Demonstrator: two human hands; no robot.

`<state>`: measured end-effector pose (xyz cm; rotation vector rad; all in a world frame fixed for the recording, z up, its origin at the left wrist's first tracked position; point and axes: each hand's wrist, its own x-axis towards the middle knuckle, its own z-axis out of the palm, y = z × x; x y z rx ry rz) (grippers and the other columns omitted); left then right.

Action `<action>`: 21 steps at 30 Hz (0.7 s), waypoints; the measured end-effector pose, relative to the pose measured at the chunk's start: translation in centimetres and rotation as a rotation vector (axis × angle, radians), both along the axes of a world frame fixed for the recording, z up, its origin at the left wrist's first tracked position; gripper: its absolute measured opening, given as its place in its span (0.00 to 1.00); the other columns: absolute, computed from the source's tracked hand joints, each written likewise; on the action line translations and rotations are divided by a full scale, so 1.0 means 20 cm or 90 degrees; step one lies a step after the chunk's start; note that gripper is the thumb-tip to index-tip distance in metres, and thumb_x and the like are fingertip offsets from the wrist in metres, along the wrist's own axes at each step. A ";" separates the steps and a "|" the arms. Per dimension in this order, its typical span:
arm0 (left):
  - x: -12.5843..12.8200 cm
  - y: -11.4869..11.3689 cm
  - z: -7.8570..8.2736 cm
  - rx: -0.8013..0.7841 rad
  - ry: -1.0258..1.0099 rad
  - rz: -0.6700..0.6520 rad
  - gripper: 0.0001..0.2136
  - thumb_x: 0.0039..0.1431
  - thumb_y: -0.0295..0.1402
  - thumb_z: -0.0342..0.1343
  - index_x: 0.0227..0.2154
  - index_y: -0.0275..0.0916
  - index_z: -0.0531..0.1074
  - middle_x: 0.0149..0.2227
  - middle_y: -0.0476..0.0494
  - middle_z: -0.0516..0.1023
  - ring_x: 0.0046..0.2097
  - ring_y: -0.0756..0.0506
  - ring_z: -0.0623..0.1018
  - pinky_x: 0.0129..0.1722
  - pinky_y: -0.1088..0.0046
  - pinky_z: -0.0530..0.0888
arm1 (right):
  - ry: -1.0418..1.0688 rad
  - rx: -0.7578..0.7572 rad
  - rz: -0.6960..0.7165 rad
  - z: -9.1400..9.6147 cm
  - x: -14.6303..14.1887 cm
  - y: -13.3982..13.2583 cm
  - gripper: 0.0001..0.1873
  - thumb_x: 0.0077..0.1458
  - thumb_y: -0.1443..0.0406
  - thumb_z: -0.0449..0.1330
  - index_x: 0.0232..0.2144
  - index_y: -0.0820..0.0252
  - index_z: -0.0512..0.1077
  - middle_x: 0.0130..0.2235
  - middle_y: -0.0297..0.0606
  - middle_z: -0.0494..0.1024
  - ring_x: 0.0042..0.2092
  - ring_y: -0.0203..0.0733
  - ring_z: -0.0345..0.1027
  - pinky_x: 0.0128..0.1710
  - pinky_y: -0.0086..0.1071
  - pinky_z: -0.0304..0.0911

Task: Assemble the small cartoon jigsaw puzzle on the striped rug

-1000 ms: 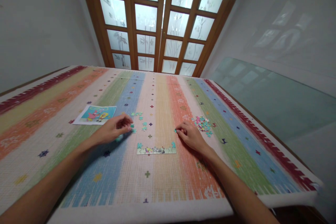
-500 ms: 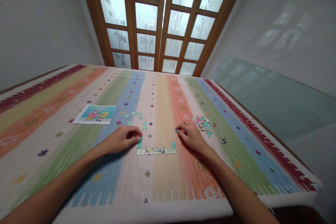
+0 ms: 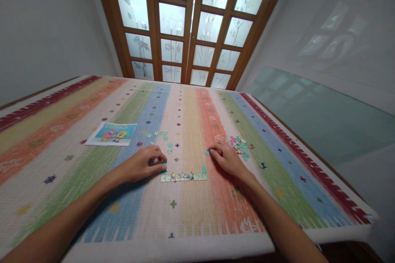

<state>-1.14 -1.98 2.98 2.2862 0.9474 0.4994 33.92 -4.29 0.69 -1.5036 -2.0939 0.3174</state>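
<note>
On the striped tablecloth, a partly joined jigsaw puzzle [image 3: 184, 177] lies in front of me, a bottom strip with short teal sides rising at both ends. My left hand [image 3: 145, 165] is at its left side, thumb and index finger curled around a teal puzzle piece that shows only in part between them. My right hand [image 3: 226, 158] rests up and to the right of the strip. Its pinched fingertips are at the edge of another teal puzzle piece [image 3: 207, 153], which lies on or just over the cloth. The remaining right fingers are folded under.
A heap of loose puzzle pieces [image 3: 239, 146] sits just beyond my right hand. Several teal pieces [image 3: 166, 137] are scattered past my left hand. A printed cartoon picture [image 3: 112, 134] lies at the left. Glazed wooden doors [image 3: 185, 41] stand behind the table.
My left fingertips have parted slightly and shifted down over the puzzle's left side. My right fingertips have drawn a little up and right, showing more of the teal piece.
</note>
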 end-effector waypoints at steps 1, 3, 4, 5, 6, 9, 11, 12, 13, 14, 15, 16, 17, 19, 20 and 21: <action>0.00 0.00 -0.01 0.006 0.008 -0.004 0.11 0.63 0.43 0.58 0.37 0.42 0.79 0.36 0.44 0.77 0.37 0.44 0.74 0.40 0.67 0.70 | -0.006 -0.006 -0.004 0.00 0.00 0.00 0.09 0.62 0.68 0.58 0.36 0.59 0.79 0.36 0.41 0.76 0.38 0.45 0.70 0.42 0.38 0.63; 0.00 0.00 -0.02 0.014 0.018 -0.010 0.11 0.65 0.43 0.57 0.37 0.41 0.78 0.36 0.44 0.76 0.38 0.43 0.74 0.41 0.67 0.70 | -0.014 -0.017 -0.011 0.01 0.00 0.00 0.07 0.61 0.67 0.60 0.37 0.59 0.80 0.35 0.40 0.76 0.37 0.44 0.69 0.41 0.37 0.63; 0.00 0.00 -0.03 0.016 0.019 -0.012 0.11 0.65 0.43 0.57 0.37 0.41 0.78 0.36 0.44 0.76 0.37 0.43 0.74 0.41 0.66 0.71 | -0.016 -0.019 -0.013 0.01 0.00 0.00 0.06 0.60 0.67 0.61 0.37 0.59 0.80 0.35 0.39 0.76 0.37 0.44 0.69 0.40 0.37 0.63; 0.00 0.00 -0.03 0.017 0.017 -0.012 0.11 0.65 0.43 0.57 0.37 0.41 0.78 0.36 0.44 0.76 0.37 0.43 0.74 0.42 0.66 0.71 | -0.015 -0.021 -0.014 0.01 0.00 -0.01 0.06 0.59 0.67 0.62 0.36 0.59 0.80 0.35 0.39 0.75 0.37 0.43 0.69 0.40 0.37 0.63; 0.00 0.00 -0.03 0.018 0.015 -0.013 0.11 0.65 0.43 0.57 0.37 0.41 0.77 0.36 0.45 0.76 0.37 0.44 0.73 0.42 0.66 0.71 | -0.012 -0.025 -0.013 0.01 0.00 -0.01 0.05 0.58 0.67 0.62 0.36 0.59 0.79 0.35 0.39 0.75 0.36 0.43 0.69 0.40 0.37 0.63; 0.00 0.00 -0.04 0.021 0.010 -0.016 0.11 0.66 0.43 0.57 0.37 0.42 0.77 0.36 0.45 0.76 0.37 0.43 0.73 0.43 0.66 0.71 | 0.017 -0.046 -0.008 0.01 -0.01 -0.01 0.02 0.56 0.68 0.64 0.34 0.59 0.78 0.34 0.38 0.76 0.36 0.43 0.68 0.38 0.36 0.62; 0.00 0.00 -0.04 0.027 0.010 -0.019 0.11 0.66 0.43 0.56 0.37 0.41 0.77 0.36 0.44 0.76 0.38 0.43 0.73 0.43 0.66 0.71 | 0.061 -0.081 -0.003 0.02 -0.01 -0.01 0.00 0.55 0.68 0.64 0.31 0.59 0.76 0.32 0.37 0.76 0.34 0.41 0.68 0.36 0.35 0.62; 0.00 0.00 -0.04 0.030 0.011 -0.022 0.11 0.67 0.43 0.56 0.37 0.41 0.77 0.37 0.44 0.75 0.38 0.43 0.73 0.43 0.66 0.71 | 0.093 -0.110 0.000 0.02 -0.02 -0.01 0.01 0.55 0.68 0.64 0.31 0.59 0.75 0.30 0.36 0.75 0.32 0.41 0.67 0.35 0.34 0.61; -0.01 0.01 -0.04 0.033 0.012 -0.025 0.11 0.67 0.43 0.56 0.37 0.41 0.77 0.37 0.44 0.75 0.38 0.43 0.73 0.43 0.66 0.71 | 0.128 -0.148 0.002 0.02 -0.02 -0.01 0.02 0.55 0.68 0.64 0.30 0.59 0.75 0.28 0.35 0.75 0.31 0.40 0.67 0.33 0.34 0.61; -0.01 0.01 -0.05 0.037 0.012 -0.029 0.11 0.67 0.43 0.56 0.38 0.41 0.77 0.37 0.44 0.75 0.38 0.43 0.73 0.43 0.66 0.71 | 0.165 -0.190 0.006 0.02 -0.02 -0.01 0.02 0.55 0.68 0.63 0.30 0.59 0.74 0.27 0.35 0.75 0.29 0.39 0.67 0.31 0.33 0.61; -0.01 0.01 -0.05 0.041 0.012 -0.033 0.11 0.68 0.43 0.55 0.38 0.41 0.77 0.37 0.44 0.75 0.39 0.43 0.73 0.43 0.66 0.71 | 0.200 -0.227 0.011 0.03 -0.02 -0.01 0.02 0.55 0.68 0.63 0.30 0.59 0.74 0.27 0.34 0.75 0.28 0.38 0.66 0.30 0.32 0.60; -0.01 0.01 -0.06 0.044 0.011 -0.036 0.11 0.68 0.43 0.55 0.38 0.41 0.76 0.37 0.44 0.75 0.39 0.43 0.73 0.44 0.65 0.71 | 0.231 -0.257 0.019 0.03 -0.03 -0.01 0.02 0.55 0.68 0.63 0.30 0.59 0.74 0.27 0.35 0.76 0.27 0.37 0.67 0.30 0.32 0.61; -0.01 0.01 -0.06 0.047 0.010 -0.040 0.11 0.69 0.43 0.55 0.38 0.41 0.76 0.37 0.44 0.75 0.39 0.43 0.73 0.44 0.65 0.71 | 0.254 -0.275 0.031 0.03 -0.03 -0.02 0.01 0.55 0.68 0.63 0.30 0.59 0.74 0.28 0.35 0.77 0.28 0.37 0.67 0.30 0.31 0.61; -0.01 0.02 -0.07 0.052 0.008 -0.043 0.11 0.69 0.42 0.55 0.38 0.41 0.76 0.37 0.45 0.75 0.40 0.43 0.73 0.44 0.65 0.71 | 0.276 -0.291 0.057 0.04 -0.03 -0.02 0.00 0.54 0.68 0.64 0.31 0.59 0.75 0.30 0.37 0.79 0.30 0.37 0.69 0.32 0.31 0.63; -0.01 0.02 -0.07 0.054 0.007 -0.045 0.11 0.69 0.42 0.55 0.39 0.41 0.76 0.37 0.45 0.75 0.40 0.43 0.73 0.44 0.65 0.71 | 0.275 -0.294 0.067 0.04 -0.04 -0.02 0.00 0.54 0.67 0.65 0.31 0.59 0.76 0.31 0.37 0.79 0.31 0.38 0.69 0.33 0.32 0.63; -0.01 0.01 -0.06 0.057 0.008 -0.046 0.11 0.69 0.42 0.55 0.39 0.41 0.76 0.37 0.45 0.75 0.40 0.44 0.73 0.44 0.65 0.72 | 0.268 -0.295 0.073 0.04 -0.04 -0.02 0.01 0.54 0.67 0.65 0.31 0.59 0.77 0.31 0.37 0.80 0.31 0.38 0.69 0.33 0.32 0.63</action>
